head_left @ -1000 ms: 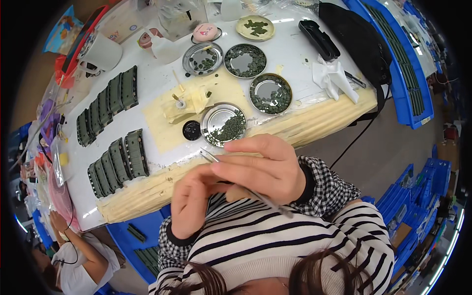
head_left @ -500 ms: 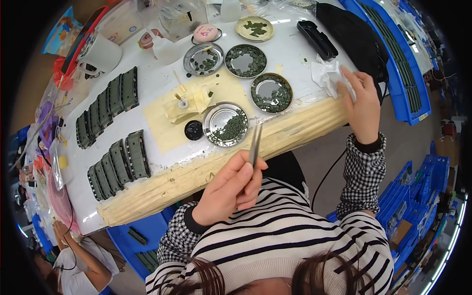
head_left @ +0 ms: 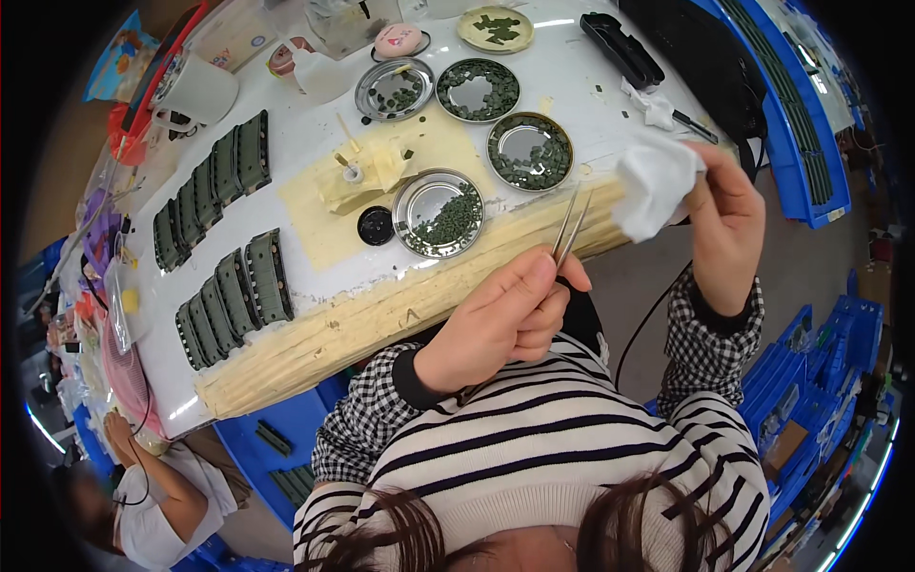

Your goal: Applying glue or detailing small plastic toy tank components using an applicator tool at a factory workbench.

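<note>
Below centre, the left hand (head_left: 500, 329) grasps slim silver-metal tweezers (head_left: 574, 234). At right, the right hand (head_left: 728, 221) pinches crumpled white tissue (head_left: 653, 186)

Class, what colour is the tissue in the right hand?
White; the tissue shows best in the head view.

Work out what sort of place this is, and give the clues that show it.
Probably a small-parts workshop: round metal dishes of small green pieces, rows of curved green parts, and tweezers in the left hand.
</note>
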`<state>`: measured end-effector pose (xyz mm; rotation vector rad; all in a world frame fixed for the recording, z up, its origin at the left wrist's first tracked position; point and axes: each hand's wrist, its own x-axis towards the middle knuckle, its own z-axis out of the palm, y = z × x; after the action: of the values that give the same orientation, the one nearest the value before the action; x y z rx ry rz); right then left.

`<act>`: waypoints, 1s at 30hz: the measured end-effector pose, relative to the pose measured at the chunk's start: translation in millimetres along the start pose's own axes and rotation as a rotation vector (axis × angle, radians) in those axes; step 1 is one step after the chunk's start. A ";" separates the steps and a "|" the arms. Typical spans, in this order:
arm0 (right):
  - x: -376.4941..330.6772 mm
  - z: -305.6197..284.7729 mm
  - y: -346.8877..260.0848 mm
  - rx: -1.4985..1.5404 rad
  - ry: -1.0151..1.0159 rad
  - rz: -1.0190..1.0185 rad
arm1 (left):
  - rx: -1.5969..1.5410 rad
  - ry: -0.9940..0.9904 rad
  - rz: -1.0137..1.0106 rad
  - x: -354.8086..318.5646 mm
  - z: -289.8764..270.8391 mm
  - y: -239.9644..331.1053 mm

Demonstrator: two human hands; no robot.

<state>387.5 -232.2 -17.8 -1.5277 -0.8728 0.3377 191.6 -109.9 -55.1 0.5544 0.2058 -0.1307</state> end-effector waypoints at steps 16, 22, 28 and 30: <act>17.1 -32.5 0.0 -0.266 0.191 -0.139 | 0.736 0.159 0.312 -33.1 -12.3 -7.5; 31.9 -48.9 34.8 -0.744 -0.367 -0.166 | 0.101 0.158 0.188 -61.5 -18.4 -12.1; 66.6 -88.6 62.5 -0.824 -0.047 -0.120 | 0.006 0.202 0.156 -83.8 -23.2 -8.1; 72.5 -86.6 75.9 -0.901 -0.102 -0.221 | 0.009 0.213 0.151 -89.9 -26.0 -10.6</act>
<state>518.5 -239.2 -54.0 -2.2102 -1.3640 -0.1824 98.3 -98.9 -61.5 0.5910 0.3693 0.0750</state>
